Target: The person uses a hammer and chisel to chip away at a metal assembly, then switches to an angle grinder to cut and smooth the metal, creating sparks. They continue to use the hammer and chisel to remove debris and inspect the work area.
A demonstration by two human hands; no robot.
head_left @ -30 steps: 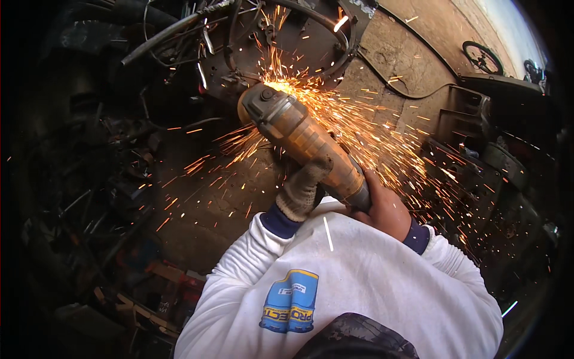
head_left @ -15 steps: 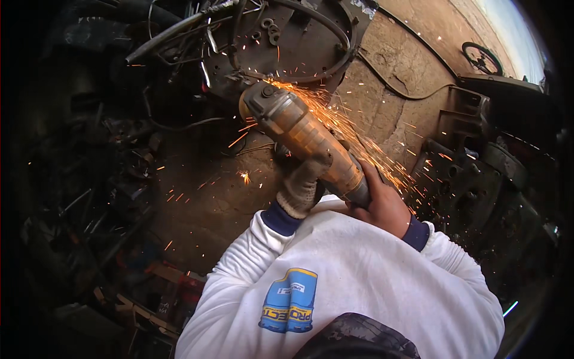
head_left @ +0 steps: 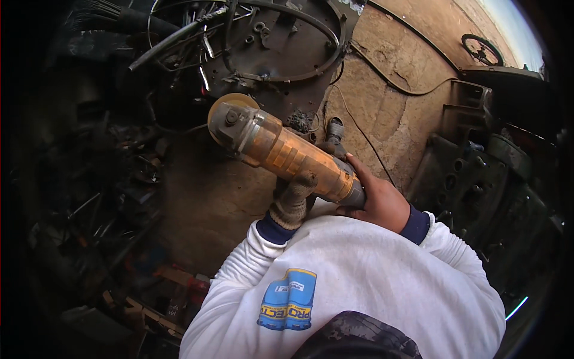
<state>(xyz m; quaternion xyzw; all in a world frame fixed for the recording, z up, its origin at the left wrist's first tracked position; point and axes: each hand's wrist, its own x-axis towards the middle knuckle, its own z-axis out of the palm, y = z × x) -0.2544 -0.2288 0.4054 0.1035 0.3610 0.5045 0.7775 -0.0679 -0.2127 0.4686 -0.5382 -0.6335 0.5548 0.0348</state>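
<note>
An orange and grey angle grinder (head_left: pixel 299 157) slants across in front of my body, its tan disc (head_left: pixel 234 107) at the far left end. My left hand (head_left: pixel 294 200), in a knitted work glove, is closed round the middle of the grinder's body, with most of its fingers hidden beneath. At the rear end of the tool, my bare right hand (head_left: pixel 382 197) wraps round the grip. Just beyond the disc lies a bent metal hoop (head_left: pixel 281 78) on a dark metal work table (head_left: pixel 308 48). Disc and hoop stand apart, and no sparks fly.
Metal rods (head_left: pixel 173 45) and several ring-shaped pieces (head_left: pixel 259 28) lie on the table. A cable (head_left: pixel 412 91) runs over the ground at right. Dark machine parts (head_left: pixel 472 185) stand on the right; scrap metal (head_left: pixel 89 203) is piled at left. A wheel (head_left: pixel 482 50) shows far right.
The grinder has come away from the hoop, back and to the left. The spray of sparks has stopped. Both hands keep their hold.
</note>
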